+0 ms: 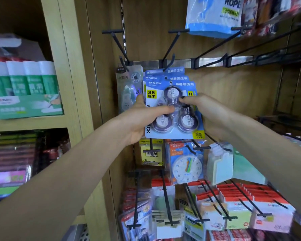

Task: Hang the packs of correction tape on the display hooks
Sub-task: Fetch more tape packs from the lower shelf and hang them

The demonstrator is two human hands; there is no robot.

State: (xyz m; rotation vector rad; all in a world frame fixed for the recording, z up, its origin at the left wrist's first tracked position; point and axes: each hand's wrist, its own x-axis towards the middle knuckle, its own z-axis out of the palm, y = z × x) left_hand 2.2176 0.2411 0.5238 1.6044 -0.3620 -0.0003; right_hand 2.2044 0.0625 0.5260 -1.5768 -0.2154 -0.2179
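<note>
Correction tape pack (pixel 172 108) gripped by both hands, left hand (pixel 142 119) & right hand (pixel 205 112).
Hole to be lined up w/ hook (pixel 169 64) above fingers, then slid on level.

Wooden display panel (pixel 224 94); black hook (pixel 169 47) carries blue correction-tape packs (pixel 163 79).

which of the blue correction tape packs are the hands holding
The front pack, lowest of the three overlapping blue ones. The left hand and right hand grip its sides; only the header strips of the two behind show above it.

The front correction tape pack (pixel 174 108) reads "M&G", "36" and "12m" — the blue bag (pixel 214 14) reads "ROPE".
</note>
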